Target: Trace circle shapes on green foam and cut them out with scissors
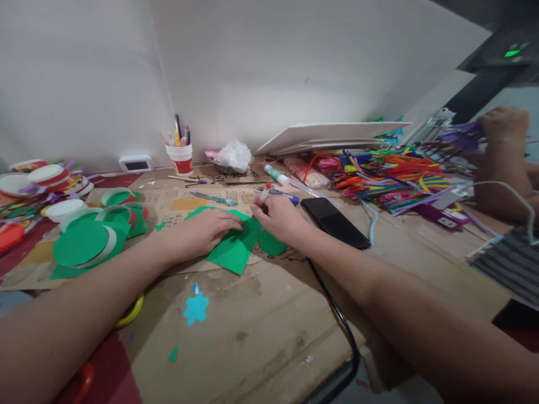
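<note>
A piece of green paper (236, 249) lies in front of me on the cardboard. My left hand (204, 229) rests on it with fingers stretched out, holding the sheet down. At the paper's upper right edge, my right hand (280, 216) is closed around a pen (264, 193) with a clear barrel and a red end, held upright. Its tip is hidden behind my fingers. Partly under my right wrist is a green paper circle (272, 244). A black phone (334, 221) lies just right of that hand.
Paper cups with green paper (80, 247) stand at left. A pen cup (182, 160), glue stick (277, 174) and pipe cleaners (387, 174) line the back. A blue paper gear (196, 308) and yellow scissors handle (131, 312) lie near me. Another person's arm (503, 163) is at right.
</note>
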Available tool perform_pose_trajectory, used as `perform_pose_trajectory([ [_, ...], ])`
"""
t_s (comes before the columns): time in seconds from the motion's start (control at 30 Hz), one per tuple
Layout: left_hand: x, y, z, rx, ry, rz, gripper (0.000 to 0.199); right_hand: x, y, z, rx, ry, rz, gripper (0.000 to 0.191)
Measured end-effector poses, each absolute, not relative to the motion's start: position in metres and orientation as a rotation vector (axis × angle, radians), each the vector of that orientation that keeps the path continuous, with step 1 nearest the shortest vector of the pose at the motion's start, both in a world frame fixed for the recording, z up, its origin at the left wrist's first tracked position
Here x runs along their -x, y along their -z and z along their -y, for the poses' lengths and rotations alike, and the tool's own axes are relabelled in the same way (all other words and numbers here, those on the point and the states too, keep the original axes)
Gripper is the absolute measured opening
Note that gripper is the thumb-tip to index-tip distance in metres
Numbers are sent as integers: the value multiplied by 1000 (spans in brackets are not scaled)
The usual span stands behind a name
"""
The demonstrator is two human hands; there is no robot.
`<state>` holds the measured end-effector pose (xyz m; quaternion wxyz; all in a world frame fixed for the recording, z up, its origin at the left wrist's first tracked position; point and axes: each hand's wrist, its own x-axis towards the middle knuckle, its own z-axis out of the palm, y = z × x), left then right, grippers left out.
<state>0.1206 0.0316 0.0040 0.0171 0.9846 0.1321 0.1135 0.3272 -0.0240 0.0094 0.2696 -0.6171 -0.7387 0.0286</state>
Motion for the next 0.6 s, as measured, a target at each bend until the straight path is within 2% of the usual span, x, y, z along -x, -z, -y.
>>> perform_pose_trajectory([
  [0.6, -119, 2, -36, -3037, -380, -367, 35, -327, -11, 27, 1654, -87, 2000, 23],
])
